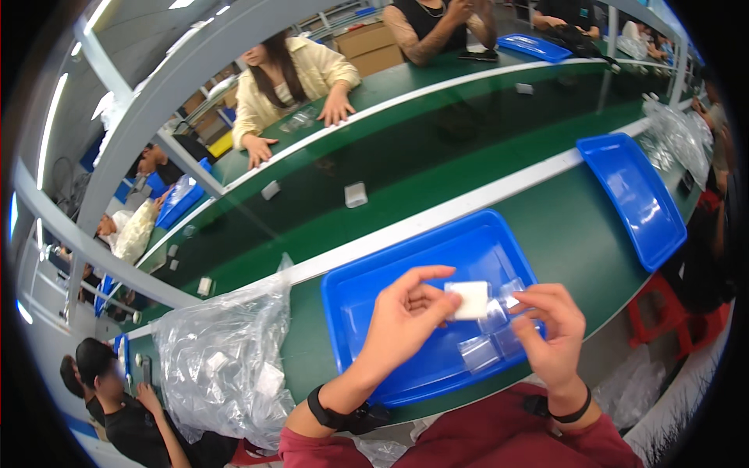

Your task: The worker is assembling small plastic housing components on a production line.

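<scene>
1. Bagging step: left hand (pixel 406 312) pinches a white pad (pixel 471 299) above the blue tray (pixel 367 288) on the tabletop.
2. Right hand (pixel 554 331) grips a clear bag (pixel 499 316) just beside the pad.
3. Judged next need: bag mouth spread, pad aligned.

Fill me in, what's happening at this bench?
A person seated at a green workbench holds a small white block in the left hand, over a blue tray. The right hand pinches a small clear plastic bag beside the block. A large clear bag of similar pieces lies to the left. Other people sit along the conveyor line.
</scene>
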`<state>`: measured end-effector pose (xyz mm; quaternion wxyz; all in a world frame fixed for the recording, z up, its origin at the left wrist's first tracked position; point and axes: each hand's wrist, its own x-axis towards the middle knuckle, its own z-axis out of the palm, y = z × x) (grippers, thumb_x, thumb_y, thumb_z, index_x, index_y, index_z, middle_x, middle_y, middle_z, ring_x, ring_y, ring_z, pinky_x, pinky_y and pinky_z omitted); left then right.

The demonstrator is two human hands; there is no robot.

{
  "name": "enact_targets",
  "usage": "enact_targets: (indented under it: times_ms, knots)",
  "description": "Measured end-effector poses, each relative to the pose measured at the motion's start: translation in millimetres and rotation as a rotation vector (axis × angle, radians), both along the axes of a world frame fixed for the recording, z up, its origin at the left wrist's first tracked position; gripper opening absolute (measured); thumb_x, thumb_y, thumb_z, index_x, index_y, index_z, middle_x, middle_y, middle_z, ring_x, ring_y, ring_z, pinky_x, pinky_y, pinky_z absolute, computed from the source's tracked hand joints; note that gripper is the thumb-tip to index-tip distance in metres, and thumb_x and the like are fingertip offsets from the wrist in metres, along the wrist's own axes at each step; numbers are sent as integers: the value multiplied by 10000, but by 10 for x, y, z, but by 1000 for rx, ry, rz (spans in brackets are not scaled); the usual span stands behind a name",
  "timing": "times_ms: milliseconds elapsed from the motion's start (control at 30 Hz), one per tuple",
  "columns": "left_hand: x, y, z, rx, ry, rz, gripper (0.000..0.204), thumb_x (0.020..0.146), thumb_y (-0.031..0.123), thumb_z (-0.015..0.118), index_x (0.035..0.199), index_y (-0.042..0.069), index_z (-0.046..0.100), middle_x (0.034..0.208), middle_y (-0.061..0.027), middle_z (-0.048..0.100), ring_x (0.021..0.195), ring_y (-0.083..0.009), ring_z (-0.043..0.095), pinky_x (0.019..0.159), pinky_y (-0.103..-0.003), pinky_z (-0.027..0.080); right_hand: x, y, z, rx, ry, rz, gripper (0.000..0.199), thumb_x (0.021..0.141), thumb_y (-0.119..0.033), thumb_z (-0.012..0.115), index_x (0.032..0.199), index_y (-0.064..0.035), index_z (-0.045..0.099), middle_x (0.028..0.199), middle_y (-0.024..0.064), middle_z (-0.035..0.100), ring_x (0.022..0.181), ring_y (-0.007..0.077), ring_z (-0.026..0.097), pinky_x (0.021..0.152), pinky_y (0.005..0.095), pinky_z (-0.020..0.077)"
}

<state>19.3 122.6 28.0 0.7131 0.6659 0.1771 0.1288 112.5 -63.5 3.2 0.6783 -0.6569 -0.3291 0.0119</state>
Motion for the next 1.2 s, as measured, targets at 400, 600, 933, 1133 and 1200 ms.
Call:
enact_targets:
  times_ms: [400, 600, 933, 1133, 1200]
  knots:
    - [-187, 1853, -593, -173, -157, 684, 426, 887, 130, 628, 1224, -78, 470, 1097, -208, 584, 979, -304, 635, 853, -338, 534, 162, -491, -320, -332, -235, -24, 305, 589, -149, 747, 857, -30, 663, 1010, 87, 545, 706, 167, 522, 594, 277, 414]
    - [-310, 2044, -730, -168, -98, 825, 417, 875, 142, 637, 1217, -41, 483, 1114, -202, 585, 970, -297, 638, 844, -333, 534, 154, -525, -584, -323, -392, 6, 352, 601, -259, 778, 840, -41, 641, 1008, 112, 541, 830, 236, 527, 684, 316, 404]
    - [-192, 1307, 346, 203, -117, 457, 210, 890, 209, 635, 988, 23, 631, 880, -84, 667, 775, -144, 645, 673, -245, 514, 102, -523, -368, -274, -411, 12, 94, 727, -24, 689, 819, -29, 673, 984, 142, 588, 908, 290, 588, 812, 384, 477]
    - [131, 1154, 1859, 1652, -550, 980, 208, 760, 135, 738, 926, 43, 655, 862, -108, 658, 787, -250, 615, 748, -327, 478, 104, -627, -368, -186, -446, -26, 165, 687, 23, 721, 835, -34, 675, 989, 140, 592, 906, 295, 593, 789, 375, 487]
    - [220, 1328, 2272, 1896, -565, 1076, 288, 736, 216, 759, 957, 59, 661, 982, -137, 639, 886, -298, 597, 844, -370, 453, 108, -637, -317, -171, -421, -15, 170, 691, 22, 721, 842, -42, 679, 996, 139, 594, 916, 298, 593, 793, 376, 489]
